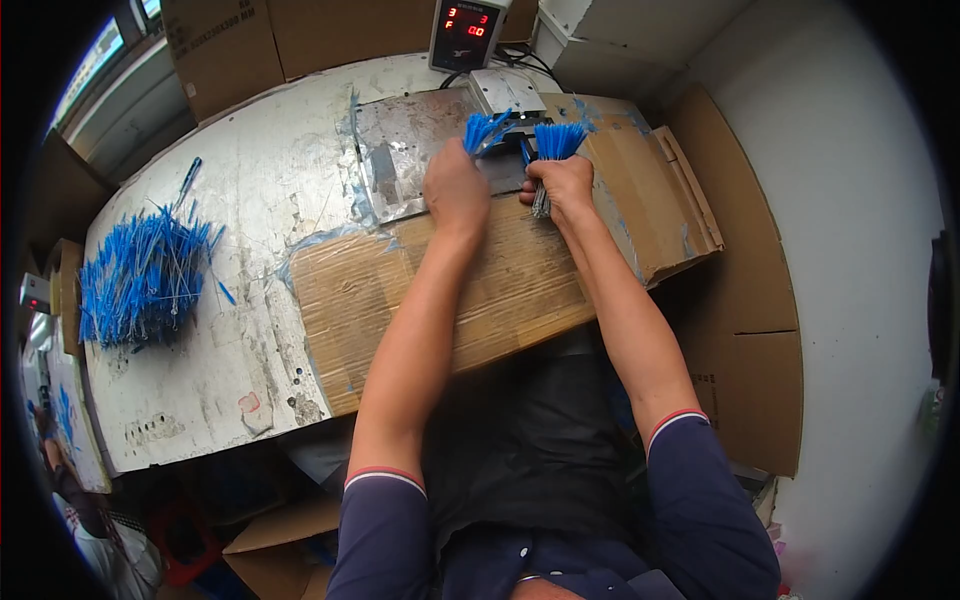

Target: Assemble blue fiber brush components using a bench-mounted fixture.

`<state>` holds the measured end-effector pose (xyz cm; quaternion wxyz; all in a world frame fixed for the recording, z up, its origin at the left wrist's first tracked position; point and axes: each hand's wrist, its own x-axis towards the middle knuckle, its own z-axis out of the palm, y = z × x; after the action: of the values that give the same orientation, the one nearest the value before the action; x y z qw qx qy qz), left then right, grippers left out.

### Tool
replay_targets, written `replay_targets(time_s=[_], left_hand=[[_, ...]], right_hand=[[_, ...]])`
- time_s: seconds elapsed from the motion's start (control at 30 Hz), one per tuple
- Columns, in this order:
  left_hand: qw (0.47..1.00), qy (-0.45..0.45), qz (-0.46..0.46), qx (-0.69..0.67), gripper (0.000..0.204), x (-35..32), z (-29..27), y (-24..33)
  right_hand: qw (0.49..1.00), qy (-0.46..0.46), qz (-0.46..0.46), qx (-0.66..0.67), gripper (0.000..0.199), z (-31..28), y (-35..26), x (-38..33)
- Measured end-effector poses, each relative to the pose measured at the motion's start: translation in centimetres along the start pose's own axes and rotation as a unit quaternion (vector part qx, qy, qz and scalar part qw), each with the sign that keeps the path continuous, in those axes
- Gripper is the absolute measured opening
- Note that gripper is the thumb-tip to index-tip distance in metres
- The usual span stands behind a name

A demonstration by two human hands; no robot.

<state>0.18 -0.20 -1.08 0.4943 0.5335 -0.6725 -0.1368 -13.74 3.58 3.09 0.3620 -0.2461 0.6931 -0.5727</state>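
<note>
My right hand [566, 186] is closed round a tight bundle of thin blue-ended wire sticks [559, 141]. Their blue ends point up and away, and the grey metal ends stick out below my fingers. My left hand [457, 190], slightly blurred, is closed on a looser bunch of blue-ended sticks [484, 132], fanned out beyond the fingertips. Both hands are over a metal plate [415, 150], in front of a small machine with a pale housing [506, 92]. Its front is partly hidden by the hands and sticks.
A big heap of similar sticks [150, 275] lies on the left of the worn white table [250, 350]. A pen [188, 180] lies behind it. Taped cardboard [360, 300] covers the near edge. A red-lit display box [465, 35] stands at the back. Right is a wall [850, 250].
</note>
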Motion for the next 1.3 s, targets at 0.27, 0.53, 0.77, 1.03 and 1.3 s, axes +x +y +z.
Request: replay_targets(time_s=[0.27, 0.53, 0.77, 1.03, 1.3], left_hand=[[0.999, -0.011, -0.03, -0.017, 0.014, 0.1, -0.1, -0.2], [0.997, -0.011, -0.069, -0.013, 0.019, 0.0, -0.5, 0.2], [0.998, -0.015, -0.062, -0.022, 0.022, 0.0, -0.4, 0.4], [0.997, -0.048, -0.051, -0.019, 0.025, -0.1, -0.4, 0.3], [0.998, -0.043, -0.049, -0.021, 0.025, 0.0, -0.5, 0.7]], right_hand=[[1.0, -0.004, 0.014, 0.014, 0.007, 0.0, 0.2, 0.1], [0.999, 0.001, 0.023, 0.023, 0.006, 0.3, -0.1, -0.3], [0.995, -0.006, 0.035, 0.091, 0.006, 0.2, 0.2, -0.5], [0.981, -0.026, 0.08, 0.175, 0.007, 0.8, 0.0, -1.3], [0.977, 0.004, 0.077, 0.2, 0.005, 2.1, 0.2, -1.8]])
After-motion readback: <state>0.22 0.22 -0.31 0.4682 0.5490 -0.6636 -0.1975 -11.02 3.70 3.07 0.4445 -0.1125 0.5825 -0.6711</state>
